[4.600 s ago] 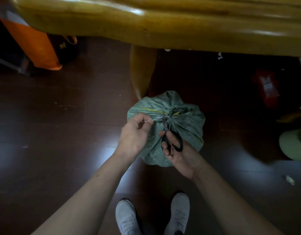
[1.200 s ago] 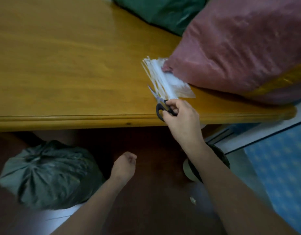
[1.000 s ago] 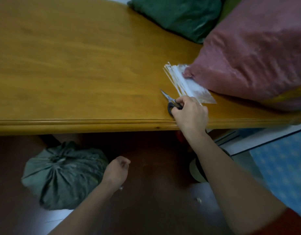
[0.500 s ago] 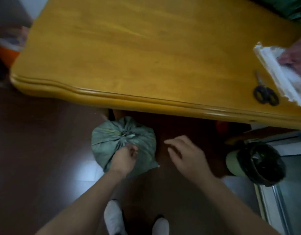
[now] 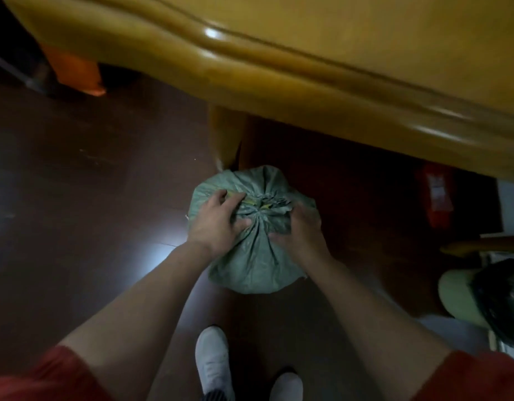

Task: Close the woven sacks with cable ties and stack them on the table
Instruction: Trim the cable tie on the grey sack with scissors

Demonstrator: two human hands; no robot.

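Dark brown floor boards fill most of the view, and the thick rounded edge of the yellow wooden table crosses the top; its surface is cut off by the frame. 1 table leg comes down just behind the green woven sack, which stands on the floor in front of the person's 2 white shoes.

The left hand lies on the top left of the sack with fingers apart and bent into the cloth, the thumb against the gathered neck. The right hand holds the right side of the top; its fingers curl over the far side and are mostly hidden by the cloth. At the neck I see folds and a yellow streak, but I cannot make out a cable tie, because the picture is dark and a little blurred.

At the right edge a pale green bin with a black liner is partly cut off. A red thing under the table and an orange thing at the upper left are too dim to name.

0.5 s before, the right hand was free beside the sack with relaxed fingers, and only the left hand touched the neck; now both hands grip the sack. The table top with the scissors was then in view; now only the edge shows.
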